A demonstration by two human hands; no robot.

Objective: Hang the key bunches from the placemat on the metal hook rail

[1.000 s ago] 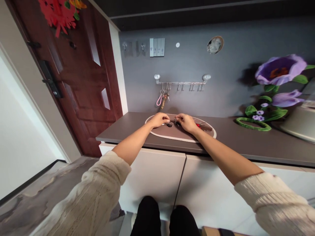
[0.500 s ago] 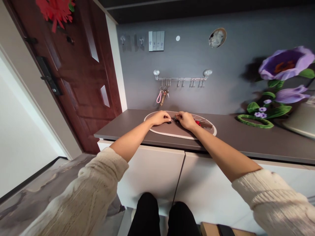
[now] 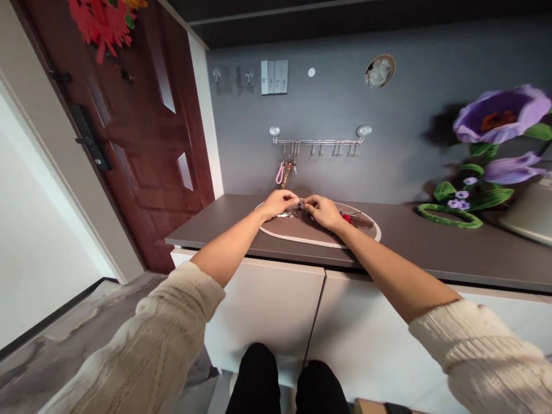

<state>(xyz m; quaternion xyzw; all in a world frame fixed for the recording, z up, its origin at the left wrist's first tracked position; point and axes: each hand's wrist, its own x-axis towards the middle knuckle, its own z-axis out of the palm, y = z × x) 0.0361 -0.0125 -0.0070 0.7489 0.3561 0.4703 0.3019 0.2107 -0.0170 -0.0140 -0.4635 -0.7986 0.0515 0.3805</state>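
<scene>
Just above the oval brown mat, my left hand and my right hand face each other, fingertips pinched close together. Both grip a small silver key ring between them, with something small and dark hanging below it. A few metal keys lie on the mat beside my left fingers; their detail is too small to make out. Right of my right wrist, a red object rests on the mat among thin metal pieces and a brown strip.
A clear hook rail on the grey wall carries hanging keys with a pink loop. Purple artificial flowers stand at the right of the dark counter. White cabinet doors lie below; a red-brown door is at left.
Both hands have lifted slightly from the mat and drawn closer together, raising the key ring between their fingertips. The keys by my left hand now show more. The view shifted a little.
</scene>
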